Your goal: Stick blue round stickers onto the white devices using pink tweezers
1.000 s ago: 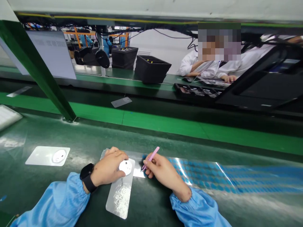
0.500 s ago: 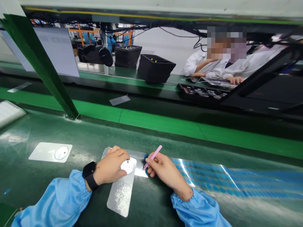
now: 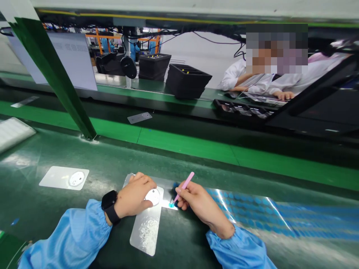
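Note:
My left hand (image 3: 134,196) rests over the upper end of a pale plate (image 3: 147,231), its thumb and fingers around a white round disc (image 3: 153,197) on that plate. Pink tweezers (image 3: 185,185) are held in my right hand (image 3: 192,198), tips pointing down. A small bright blue dot (image 3: 171,205) shows at the tips, over a clear film strip. To the right of my right hand, a film sheet with rows of blue dots (image 3: 246,211) lies on the green table. Another pale plate (image 3: 60,177) with a white disc (image 3: 76,178) lies to the left.
A green post (image 3: 56,78) rises at the back left, near a white padded item (image 3: 14,132). Beyond the green ledge (image 3: 168,144) stand black bins (image 3: 187,82). A person in white sleeves (image 3: 288,87) sits across, beside a black tray (image 3: 242,108).
The bright blue dot now shows at the tweezer tips, where none was visible before. The whole view has shifted slightly; my left hand keeps its place on the plate.

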`<action>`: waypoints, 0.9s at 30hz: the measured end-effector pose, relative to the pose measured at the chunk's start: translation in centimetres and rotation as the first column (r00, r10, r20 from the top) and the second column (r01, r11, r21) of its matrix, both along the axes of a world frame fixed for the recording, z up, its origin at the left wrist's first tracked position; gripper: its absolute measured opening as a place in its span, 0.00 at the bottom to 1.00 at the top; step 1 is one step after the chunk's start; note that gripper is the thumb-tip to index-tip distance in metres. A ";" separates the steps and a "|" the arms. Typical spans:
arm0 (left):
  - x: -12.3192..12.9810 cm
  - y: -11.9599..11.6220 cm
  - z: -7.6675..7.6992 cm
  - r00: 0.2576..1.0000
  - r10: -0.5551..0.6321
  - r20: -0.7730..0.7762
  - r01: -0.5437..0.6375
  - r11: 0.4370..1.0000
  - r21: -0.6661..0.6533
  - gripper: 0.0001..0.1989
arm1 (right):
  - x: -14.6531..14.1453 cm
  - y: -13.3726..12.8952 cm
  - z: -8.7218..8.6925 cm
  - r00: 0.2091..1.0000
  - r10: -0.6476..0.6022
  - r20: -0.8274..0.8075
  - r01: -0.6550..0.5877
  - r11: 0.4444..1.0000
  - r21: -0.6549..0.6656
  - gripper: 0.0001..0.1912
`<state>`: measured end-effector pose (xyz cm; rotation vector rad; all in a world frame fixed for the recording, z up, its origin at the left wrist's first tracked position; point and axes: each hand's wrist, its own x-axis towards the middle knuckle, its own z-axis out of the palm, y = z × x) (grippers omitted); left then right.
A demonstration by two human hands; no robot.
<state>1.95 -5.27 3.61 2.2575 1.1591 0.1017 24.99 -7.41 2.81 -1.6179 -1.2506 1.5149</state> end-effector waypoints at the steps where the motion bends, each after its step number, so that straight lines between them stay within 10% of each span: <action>1: 0.0 0.0 0.0 1.000 0.001 -0.007 -0.001 1.000 0.001 0.19 | -0.1 0.0 0.1 1.000 -0.007 -0.018 0.007 1.000 0.003 0.23; 27: 0.3 -0.3 0.3 0.998 0.036 -0.054 -0.037 0.999 -0.012 0.21 | -5.2 1.5 1.5 0.983 0.014 0.184 -0.017 1.000 0.014 0.13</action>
